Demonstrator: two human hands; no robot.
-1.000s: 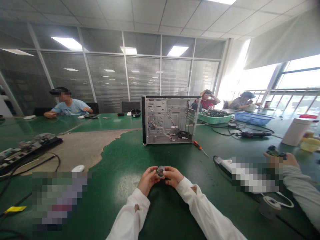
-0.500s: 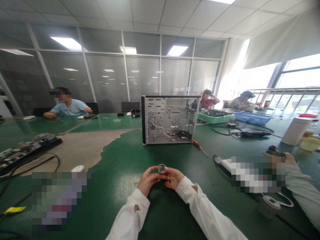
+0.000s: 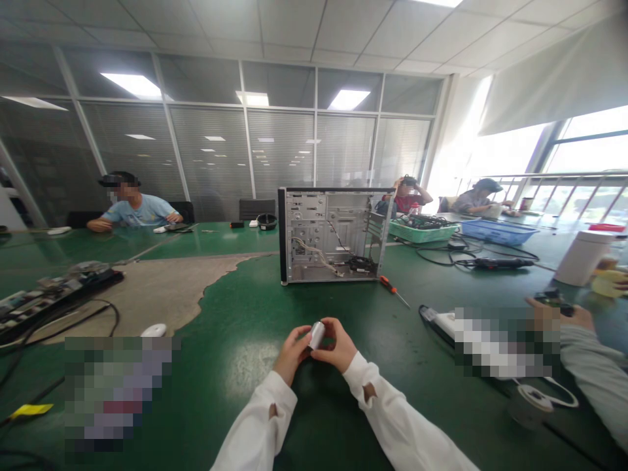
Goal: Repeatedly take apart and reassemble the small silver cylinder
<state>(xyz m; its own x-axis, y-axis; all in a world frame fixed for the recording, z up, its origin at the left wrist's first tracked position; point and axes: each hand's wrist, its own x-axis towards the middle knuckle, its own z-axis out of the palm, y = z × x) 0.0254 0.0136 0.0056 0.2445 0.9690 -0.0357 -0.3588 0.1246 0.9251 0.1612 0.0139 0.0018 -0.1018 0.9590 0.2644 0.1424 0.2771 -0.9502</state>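
1. One heap of parts [image 3: 73, 284] lies at the far left of the table [image 3: 235, 301], too blurred to sort out.

2. Next comes a white oval piece [image 3: 154, 330] above a pixelated patch; what the patch hides cannot be told.

3. The left hand [image 3: 293, 351] has its fingers closed on the left side of the cylinder [image 3: 317, 334].

4. The silver cylinder is held between both hands, tilted with its upper end to the right, over the table. The step in hand looks like handling this piece in the fingertips.

5. The right hand [image 3: 342, 348] grips it from the other side, index finger near the upper end, thumb near the lower. The next move seems to call for steady control: if one hand lets go, the other should bear the smooth, round piece alone.

6. Beyond the hands stands the case [image 3: 338, 239], open side facing the camera, wires inside; neither hand touches it.

7. A screwdriver [image 3: 392, 290] lies just beside the case's lower right corner.

8. At far right, a co-worker's hand [image 3: 583, 319] holds a dark piece [image 3: 553, 301], well apart from the cylinder.
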